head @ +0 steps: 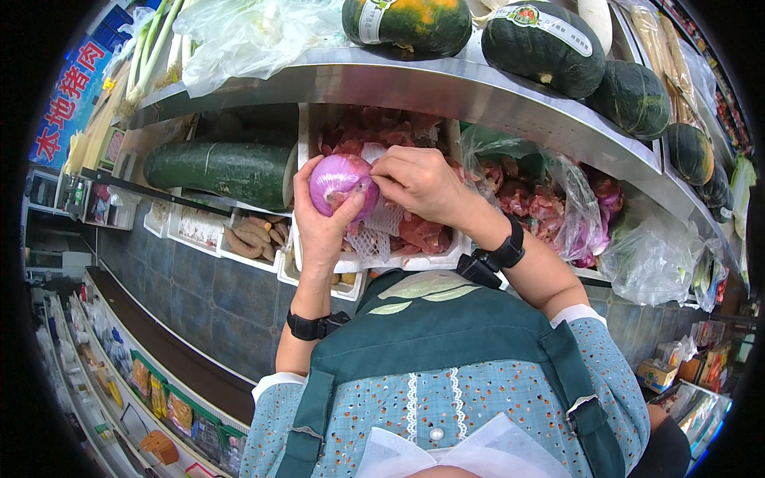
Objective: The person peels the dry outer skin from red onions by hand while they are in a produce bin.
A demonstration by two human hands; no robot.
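My left hand (323, 230) is closed around a large purple onion (340, 179), thumb across its near side. The fingers of my right hand (421, 182) are bent against the onion's right side; whether they pinch a bit of skin cannot be told. Below the onion lies a white foam box (459, 246) holding loose reddish onion skins (424, 234) and white foam netting (382, 221). Right of the box, more purple onions (606, 186) and skins sit in and beside a clear plastic bag (577, 197).
A metal shelf (388, 83) with dark green pumpkins (544, 51) and leeks (156, 45) crosses above my hands. A large winter melon (221, 173) lies left of the box. Sweet potatoes (251, 239) fill a low white tray; plastic bags (651, 257) bulge at right.
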